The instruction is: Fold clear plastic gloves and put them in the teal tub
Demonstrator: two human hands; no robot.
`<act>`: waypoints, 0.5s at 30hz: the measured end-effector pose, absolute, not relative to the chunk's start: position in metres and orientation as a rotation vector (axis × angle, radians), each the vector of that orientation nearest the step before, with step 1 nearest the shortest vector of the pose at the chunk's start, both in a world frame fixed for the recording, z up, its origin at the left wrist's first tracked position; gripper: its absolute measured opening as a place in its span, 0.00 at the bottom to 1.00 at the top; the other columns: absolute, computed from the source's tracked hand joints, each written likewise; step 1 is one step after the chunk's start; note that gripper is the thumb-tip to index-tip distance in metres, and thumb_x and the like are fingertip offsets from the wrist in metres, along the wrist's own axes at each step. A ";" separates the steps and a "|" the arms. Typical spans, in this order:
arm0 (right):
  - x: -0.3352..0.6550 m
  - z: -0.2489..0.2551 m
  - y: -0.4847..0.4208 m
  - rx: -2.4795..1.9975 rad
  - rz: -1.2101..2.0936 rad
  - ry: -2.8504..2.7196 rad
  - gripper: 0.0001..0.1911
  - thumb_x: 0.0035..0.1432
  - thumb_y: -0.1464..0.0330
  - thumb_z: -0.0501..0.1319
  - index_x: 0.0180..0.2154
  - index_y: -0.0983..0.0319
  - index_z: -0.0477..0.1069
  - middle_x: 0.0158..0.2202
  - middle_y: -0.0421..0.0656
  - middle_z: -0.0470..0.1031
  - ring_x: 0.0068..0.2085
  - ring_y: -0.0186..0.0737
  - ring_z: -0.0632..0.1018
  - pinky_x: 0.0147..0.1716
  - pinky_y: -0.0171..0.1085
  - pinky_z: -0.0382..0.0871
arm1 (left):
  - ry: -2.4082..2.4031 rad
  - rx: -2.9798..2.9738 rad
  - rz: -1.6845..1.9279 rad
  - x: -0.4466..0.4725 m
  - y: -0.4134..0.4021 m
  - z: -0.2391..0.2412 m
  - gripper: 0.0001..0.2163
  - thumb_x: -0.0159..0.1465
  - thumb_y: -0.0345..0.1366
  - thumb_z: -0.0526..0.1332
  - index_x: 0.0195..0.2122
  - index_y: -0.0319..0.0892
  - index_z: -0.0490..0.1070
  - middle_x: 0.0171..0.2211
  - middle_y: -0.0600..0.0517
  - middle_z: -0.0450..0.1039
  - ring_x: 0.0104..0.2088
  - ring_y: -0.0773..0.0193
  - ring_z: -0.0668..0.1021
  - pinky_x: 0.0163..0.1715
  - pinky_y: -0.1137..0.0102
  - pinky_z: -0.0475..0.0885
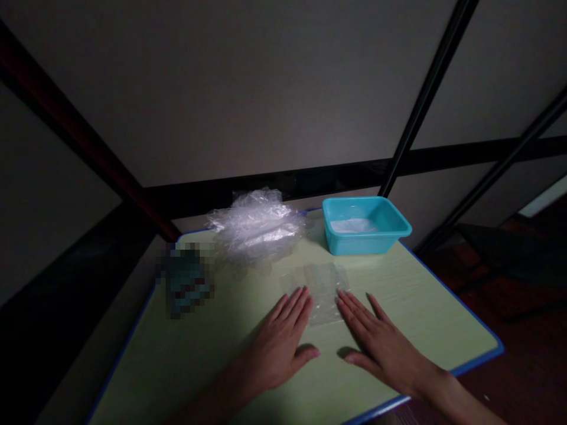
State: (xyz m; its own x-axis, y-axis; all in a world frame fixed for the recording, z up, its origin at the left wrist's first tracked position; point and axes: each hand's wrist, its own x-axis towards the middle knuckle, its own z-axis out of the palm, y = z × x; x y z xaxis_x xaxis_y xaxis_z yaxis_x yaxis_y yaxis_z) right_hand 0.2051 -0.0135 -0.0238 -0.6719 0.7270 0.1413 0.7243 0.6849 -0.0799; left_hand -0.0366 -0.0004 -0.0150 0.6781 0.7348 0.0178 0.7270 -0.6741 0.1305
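On the table (425, 307), a clear plastic sheet (326, 295) is lying nearly flat at the centre, with the left hand (281, 339) resting at its 8 o'clock side, fingers together and thumb apart, and the right hand (383, 348) at its 4 o'clock, little finger and thumb splayed. Spreading this sheet is seemingly nearing completion, while a crumpled plastic pile (259, 227) is sitting unflattened at 11 o'clock; a blue tub (363, 243) at 1 o'clock is holding something white (353, 225), unclear what.

Labels, numbers — none legible.
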 end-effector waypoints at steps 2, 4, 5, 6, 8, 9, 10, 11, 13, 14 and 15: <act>0.210 -0.020 -0.010 -1.211 0.020 -2.676 0.29 0.60 0.59 0.49 0.58 0.68 0.50 0.60 0.53 0.50 0.59 0.48 0.55 0.53 0.51 0.56 | 1.215 2.773 0.137 -0.039 0.000 -0.014 0.34 0.58 0.45 0.56 0.61 0.38 0.41 0.62 0.45 0.39 0.61 0.57 0.46 0.58 0.60 0.47; 0.216 -0.017 -0.005 -1.189 -0.017 -2.617 0.18 0.60 0.66 0.50 0.51 0.66 0.62 0.56 0.51 0.59 0.55 0.45 0.62 0.50 0.46 0.62 | 1.216 2.770 0.179 -0.042 0.001 -0.012 0.32 0.58 0.42 0.56 0.60 0.38 0.44 0.62 0.45 0.42 0.61 0.58 0.48 0.58 0.61 0.49; 0.218 -0.017 -0.003 -1.154 -0.048 -2.607 0.15 0.61 0.68 0.50 0.47 0.66 0.66 0.53 0.51 0.64 0.53 0.44 0.65 0.48 0.44 0.64 | 1.217 2.767 0.202 -0.044 0.002 -0.012 0.30 0.59 0.40 0.56 0.60 0.38 0.46 0.62 0.45 0.44 0.60 0.58 0.49 0.58 0.61 0.50; 0.221 -0.017 0.000 -1.110 -0.085 -2.610 0.12 0.61 0.70 0.50 0.44 0.65 0.68 0.49 0.50 0.68 0.50 0.43 0.68 0.46 0.43 0.66 | 1.217 2.765 0.223 -0.045 0.002 -0.012 0.29 0.59 0.39 0.56 0.59 0.38 0.48 0.61 0.45 0.46 0.60 0.58 0.51 0.57 0.61 0.51; 0.223 -0.018 0.004 -1.030 -0.159 -2.637 0.12 0.61 0.73 0.48 0.41 0.64 0.69 0.43 0.48 0.72 0.44 0.41 0.72 0.42 0.43 0.68 | 1.214 2.757 0.264 -0.046 0.003 -0.012 0.26 0.59 0.39 0.56 0.57 0.38 0.52 0.60 0.45 0.50 0.59 0.58 0.54 0.57 0.62 0.53; 0.224 -0.019 0.005 -1.004 -0.188 -2.651 0.12 0.61 0.74 0.48 0.40 0.64 0.69 0.40 0.47 0.73 0.42 0.40 0.73 0.40 0.42 0.68 | 1.212 2.752 0.284 -0.046 0.004 -0.013 0.26 0.58 0.39 0.56 0.57 0.38 0.53 0.59 0.45 0.52 0.58 0.58 0.56 0.56 0.62 0.54; 0.224 -0.020 0.007 -0.985 -0.208 -2.662 0.12 0.61 0.74 0.47 0.38 0.64 0.69 0.39 0.46 0.73 0.40 0.40 0.73 0.39 0.41 0.68 | 1.212 2.748 0.302 -0.045 0.004 -0.014 0.25 0.58 0.39 0.56 0.56 0.39 0.54 0.59 0.45 0.54 0.58 0.58 0.57 0.56 0.62 0.55; 0.223 -0.020 0.008 -0.972 -0.220 -2.671 0.12 0.61 0.75 0.47 0.37 0.64 0.69 0.37 0.46 0.73 0.38 0.39 0.73 0.38 0.41 0.68 | 1.214 2.744 0.319 -0.045 0.003 -0.015 0.25 0.58 0.39 0.57 0.56 0.39 0.55 0.58 0.45 0.55 0.57 0.58 0.58 0.55 0.62 0.56; 0.222 -0.018 0.009 -0.967 -0.213 -2.677 0.12 0.60 0.76 0.48 0.35 0.64 0.69 0.36 0.46 0.73 0.37 0.39 0.73 0.37 0.41 0.67 | 1.229 2.737 0.351 -0.044 0.003 -0.016 0.24 0.57 0.39 0.57 0.55 0.39 0.57 0.57 0.45 0.57 0.56 0.57 0.60 0.55 0.61 0.57; 0.221 -0.016 0.009 -0.969 -0.189 -2.675 0.12 0.60 0.76 0.48 0.34 0.64 0.69 0.36 0.46 0.73 0.37 0.40 0.72 0.37 0.42 0.67 | 1.243 2.733 0.370 -0.043 0.002 -0.016 0.24 0.57 0.38 0.57 0.54 0.39 0.58 0.56 0.45 0.58 0.56 0.57 0.61 0.54 0.61 0.58; 0.220 -0.014 0.009 -0.972 -0.145 -2.671 0.11 0.59 0.75 0.48 0.33 0.65 0.69 0.36 0.47 0.73 0.37 0.41 0.72 0.37 0.42 0.67 | 1.255 2.729 0.393 -0.042 0.002 -0.016 0.23 0.57 0.37 0.57 0.53 0.39 0.59 0.56 0.45 0.59 0.55 0.56 0.62 0.54 0.61 0.59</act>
State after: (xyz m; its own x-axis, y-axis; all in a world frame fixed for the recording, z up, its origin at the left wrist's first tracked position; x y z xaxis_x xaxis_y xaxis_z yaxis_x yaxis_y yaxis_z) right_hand 0.2204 0.0087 -0.0139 -0.7285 0.6121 0.3078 0.6419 0.7668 -0.0057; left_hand -0.0423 0.0022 -0.0155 0.6240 0.7588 0.1868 0.7297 -0.6513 0.2082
